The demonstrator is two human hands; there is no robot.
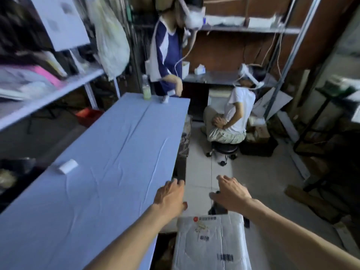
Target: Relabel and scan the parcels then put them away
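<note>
Parcel (210, 244): white, lying low beside the table (97, 152), between our forearms. Left hand (171, 195), right hand (231, 195): we are spreading both, gripping nothing. Risk: we are reaching beyond it, and the slick wrapping may slip when lifted.

Two bare forearms (126, 236), uncovered from wrist to frame edge, bare left hand (170, 195), bare right hand (230, 193)
</note>
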